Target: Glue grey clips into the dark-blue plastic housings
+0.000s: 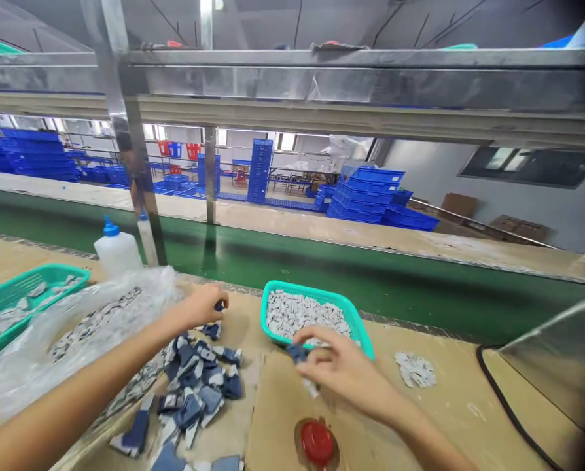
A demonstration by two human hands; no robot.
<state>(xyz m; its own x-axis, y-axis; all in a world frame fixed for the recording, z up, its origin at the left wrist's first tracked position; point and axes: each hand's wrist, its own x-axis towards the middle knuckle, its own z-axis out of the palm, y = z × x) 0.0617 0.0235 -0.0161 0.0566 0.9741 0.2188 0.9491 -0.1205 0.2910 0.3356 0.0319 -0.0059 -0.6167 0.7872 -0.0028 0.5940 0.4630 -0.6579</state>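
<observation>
A green strip runs along the far edge of the worktop, with a tan ledge beyond it. A metal post rises at that edge, left of its middle; a horizontal metal beam spans overhead. Behind stand stacked blue crates on both sides. Bright windows line the rear. Past the worktop's far right corner, a pale wall carries a dark pane. The ceiling is grey.
</observation>
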